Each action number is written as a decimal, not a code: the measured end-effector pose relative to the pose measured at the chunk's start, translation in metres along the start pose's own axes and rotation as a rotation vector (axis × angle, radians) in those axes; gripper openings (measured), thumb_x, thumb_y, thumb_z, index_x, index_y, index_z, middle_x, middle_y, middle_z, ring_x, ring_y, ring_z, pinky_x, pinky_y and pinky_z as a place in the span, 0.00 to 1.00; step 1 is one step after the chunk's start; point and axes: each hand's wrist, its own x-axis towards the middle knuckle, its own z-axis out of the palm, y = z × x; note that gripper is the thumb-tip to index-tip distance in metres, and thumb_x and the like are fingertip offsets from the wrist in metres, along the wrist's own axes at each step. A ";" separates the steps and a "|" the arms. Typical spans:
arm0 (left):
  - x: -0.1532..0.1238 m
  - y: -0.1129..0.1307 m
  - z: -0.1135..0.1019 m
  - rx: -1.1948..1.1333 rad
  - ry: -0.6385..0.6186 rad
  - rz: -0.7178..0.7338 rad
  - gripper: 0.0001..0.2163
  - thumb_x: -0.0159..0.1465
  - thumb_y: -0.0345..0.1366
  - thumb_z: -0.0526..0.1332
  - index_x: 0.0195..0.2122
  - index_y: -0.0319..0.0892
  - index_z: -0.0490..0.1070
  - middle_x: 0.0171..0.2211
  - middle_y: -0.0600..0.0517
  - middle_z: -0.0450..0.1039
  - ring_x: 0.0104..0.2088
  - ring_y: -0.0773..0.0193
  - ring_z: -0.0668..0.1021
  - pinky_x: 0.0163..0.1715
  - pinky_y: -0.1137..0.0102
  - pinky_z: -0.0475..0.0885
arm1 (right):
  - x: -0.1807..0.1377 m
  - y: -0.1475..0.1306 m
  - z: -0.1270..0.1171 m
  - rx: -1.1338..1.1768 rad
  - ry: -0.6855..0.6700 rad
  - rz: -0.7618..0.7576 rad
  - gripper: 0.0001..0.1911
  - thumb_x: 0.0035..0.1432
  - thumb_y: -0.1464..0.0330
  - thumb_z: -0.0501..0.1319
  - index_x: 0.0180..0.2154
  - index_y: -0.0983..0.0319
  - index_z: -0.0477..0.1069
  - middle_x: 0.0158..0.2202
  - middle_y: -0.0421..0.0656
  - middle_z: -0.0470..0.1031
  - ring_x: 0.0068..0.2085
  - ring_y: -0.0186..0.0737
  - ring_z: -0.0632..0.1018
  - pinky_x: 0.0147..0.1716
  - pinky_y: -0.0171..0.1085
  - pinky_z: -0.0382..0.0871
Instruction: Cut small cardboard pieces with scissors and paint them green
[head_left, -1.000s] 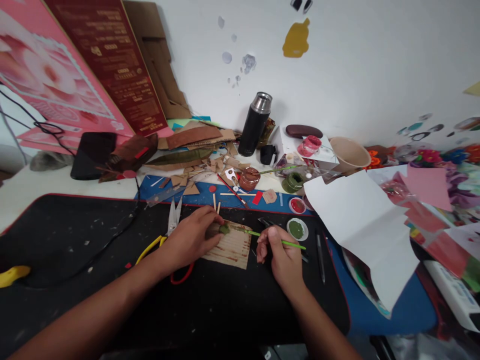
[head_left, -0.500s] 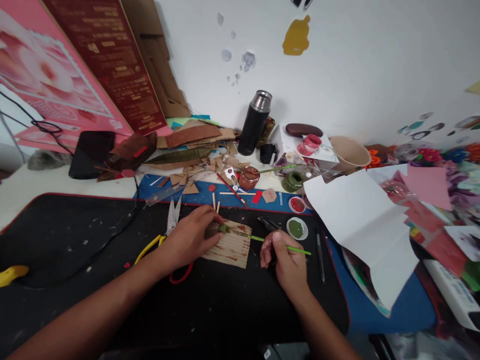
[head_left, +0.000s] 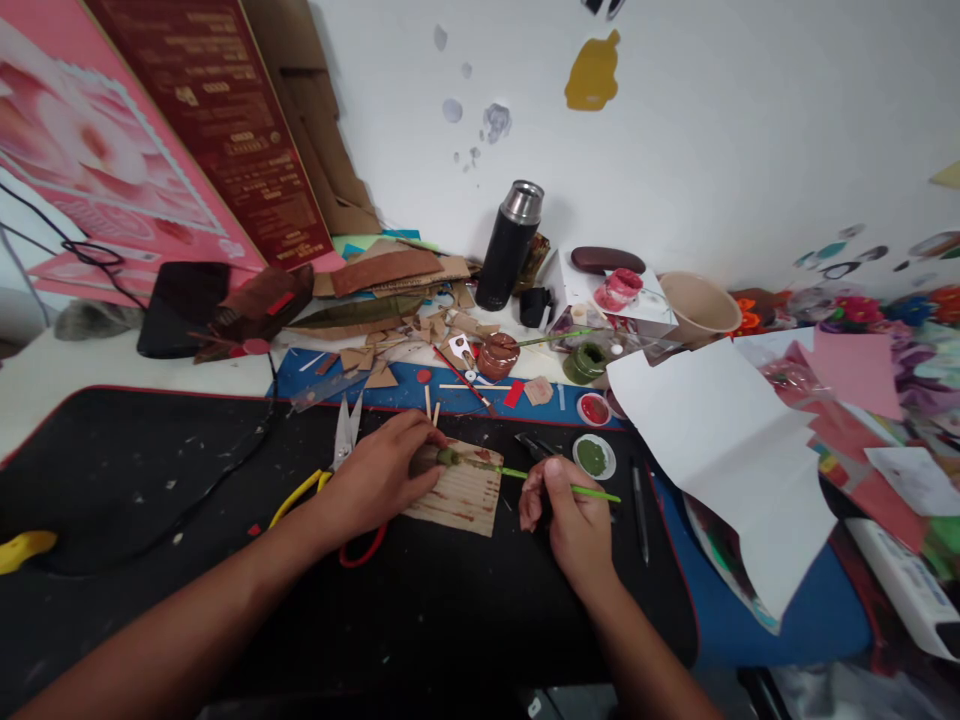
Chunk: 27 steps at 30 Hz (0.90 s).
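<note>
My left hand point(head_left: 379, 475) pinches a small green-painted piece point(head_left: 447, 457) and holds it over a ribbed cardboard scrap point(head_left: 461, 494) on the black mat point(head_left: 150, 480). My right hand point(head_left: 566, 515) is closed round a thin green paintbrush point(head_left: 592, 492). Its tip reaches left to the green piece. A small lid of green paint point(head_left: 594, 457) lies just beyond my right hand, with a red paint lid point(head_left: 595, 410) behind it.
Scissors point(head_left: 346, 432) and yellow-handled pliers point(head_left: 300, 492) lie left of my left hand. Behind stand a black flask point(head_left: 508, 246), brown and green paint jars point(head_left: 499, 357), cardboard scraps point(head_left: 390, 275) and a bowl point(head_left: 697, 305). A white folded sheet point(head_left: 727, 450) lies at right. A pen point(head_left: 640, 510) lies beside my right hand.
My right hand has slid a little right and down along the brush, whose tip stays at the green piece. My left hand has kept still.
</note>
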 end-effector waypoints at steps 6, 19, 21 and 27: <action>-0.001 -0.002 0.000 0.006 -0.010 0.010 0.09 0.67 0.35 0.63 0.48 0.45 0.73 0.49 0.47 0.74 0.54 0.51 0.77 0.56 0.56 0.74 | 0.001 0.001 0.004 -0.008 -0.013 -0.017 0.26 0.70 0.48 0.62 0.29 0.62 0.74 0.16 0.37 0.68 0.17 0.34 0.72 0.18 0.31 0.65; -0.002 0.000 -0.003 -0.030 -0.034 0.038 0.14 0.68 0.30 0.59 0.54 0.45 0.73 0.50 0.47 0.73 0.54 0.54 0.76 0.58 0.56 0.73 | 0.002 0.001 0.001 0.038 -0.013 -0.026 0.25 0.70 0.50 0.62 0.29 0.62 0.74 0.16 0.36 0.68 0.17 0.33 0.72 0.18 0.30 0.65; -0.002 0.001 -0.005 -0.040 -0.044 0.041 0.17 0.67 0.29 0.58 0.56 0.45 0.72 0.51 0.47 0.73 0.55 0.54 0.76 0.58 0.56 0.73 | 0.002 0.002 0.002 0.033 -0.028 -0.019 0.25 0.70 0.50 0.62 0.29 0.62 0.75 0.16 0.36 0.68 0.17 0.33 0.73 0.18 0.30 0.65; -0.002 0.001 -0.005 -0.053 -0.023 0.009 0.15 0.67 0.34 0.62 0.56 0.45 0.70 0.52 0.47 0.73 0.55 0.53 0.76 0.58 0.56 0.73 | 0.001 0.003 0.002 0.014 -0.029 -0.009 0.26 0.70 0.49 0.62 0.29 0.62 0.74 0.16 0.36 0.68 0.17 0.33 0.72 0.18 0.31 0.65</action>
